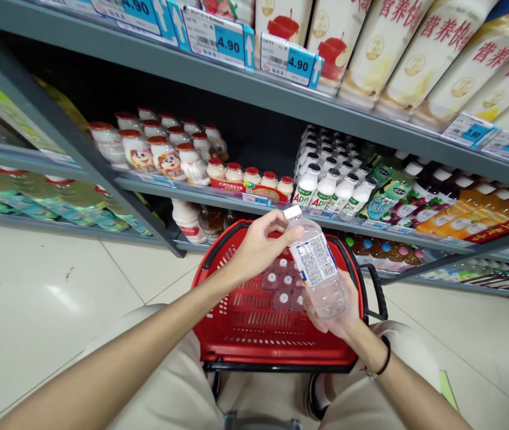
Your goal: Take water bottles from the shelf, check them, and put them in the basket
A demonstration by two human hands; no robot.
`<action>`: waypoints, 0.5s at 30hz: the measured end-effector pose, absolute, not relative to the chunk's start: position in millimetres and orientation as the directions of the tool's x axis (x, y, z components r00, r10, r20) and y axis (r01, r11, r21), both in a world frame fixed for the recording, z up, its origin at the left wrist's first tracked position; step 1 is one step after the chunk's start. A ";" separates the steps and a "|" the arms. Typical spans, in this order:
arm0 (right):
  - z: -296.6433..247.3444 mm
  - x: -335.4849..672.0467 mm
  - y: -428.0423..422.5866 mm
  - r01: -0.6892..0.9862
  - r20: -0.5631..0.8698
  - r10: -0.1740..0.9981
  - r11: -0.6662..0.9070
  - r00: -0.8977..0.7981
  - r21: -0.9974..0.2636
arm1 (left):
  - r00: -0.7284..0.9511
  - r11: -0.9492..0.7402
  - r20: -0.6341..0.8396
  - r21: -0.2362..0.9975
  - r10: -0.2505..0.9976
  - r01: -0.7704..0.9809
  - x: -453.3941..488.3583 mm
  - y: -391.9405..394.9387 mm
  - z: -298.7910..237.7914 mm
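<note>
A clear plastic bottle (319,263) with a white cap and a white printed label is held tilted above the red shopping basket (276,349). My right hand (346,307) is closed around its lower part from beneath. At the neck, my left hand (266,242) has its thumb against the bottle's shoulder and its fingers curled just below the cap. Inside the basket lies a pack of small bottles (284,280) with white tops, partly hidden behind the bottle and my right hand.
Shelves ahead hold red-capped jars (160,152), small white bottles (326,185), orange drink bottles (469,209) and tall cartons (384,54). A shelf edge (236,80) with price tags juts out above. The basket's black handle (377,292) sticks out right, between my knees.
</note>
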State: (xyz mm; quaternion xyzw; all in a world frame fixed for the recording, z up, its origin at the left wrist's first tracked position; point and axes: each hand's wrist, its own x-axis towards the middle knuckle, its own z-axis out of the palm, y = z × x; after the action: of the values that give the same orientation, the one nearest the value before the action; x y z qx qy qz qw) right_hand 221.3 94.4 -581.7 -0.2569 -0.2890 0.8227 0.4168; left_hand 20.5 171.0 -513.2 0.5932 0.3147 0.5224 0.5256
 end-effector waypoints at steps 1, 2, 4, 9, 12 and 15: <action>-580.2 221.7 93.5 -0.515 -0.184 0.861 -0.440 -0.474 -0.736 | 0.261 -0.245 0.287 0.952 0.922 -0.183 20.3 172.1 -513.7; -579.2 222.4 92.7 -0.485 -0.174 0.893 -0.378 -0.414 -0.788 | 0.267 -0.238 0.282 0.953 0.922 -0.186 20.0 173.2 -514.0; -578.5 224.3 91.8 -0.389 -0.119 0.952 -0.227 -0.283 -0.893 | 0.268 -0.219 0.262 0.959 0.927 -0.180 19.3 175.4 -514.4; -581.3 229.2 93.2 -0.020 0.176 0.982 0.175 -0.065 -0.984 | 0.282 -0.185 0.224 0.970 0.933 -0.156 17.3 179.5 -515.9; -582.6 230.9 93.9 0.210 0.302 0.953 0.303 -0.038 -0.930 | 0.290 -0.180 0.203 0.978 0.935 -0.104 14.6 181.7 -518.0; -583.8 233.4 95.5 0.508 0.434 0.899 0.401 -0.058 -0.763 | 0.285 -0.210 0.203 0.978 0.937 -0.006 10.7 184.1 -520.8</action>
State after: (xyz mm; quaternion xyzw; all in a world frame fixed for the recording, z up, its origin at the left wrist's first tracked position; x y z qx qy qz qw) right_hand 233.4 95.5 -583.8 -0.5051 -0.6962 0.2108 0.4645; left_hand 10.7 184.1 -520.8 0.6223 0.3739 0.4665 0.5054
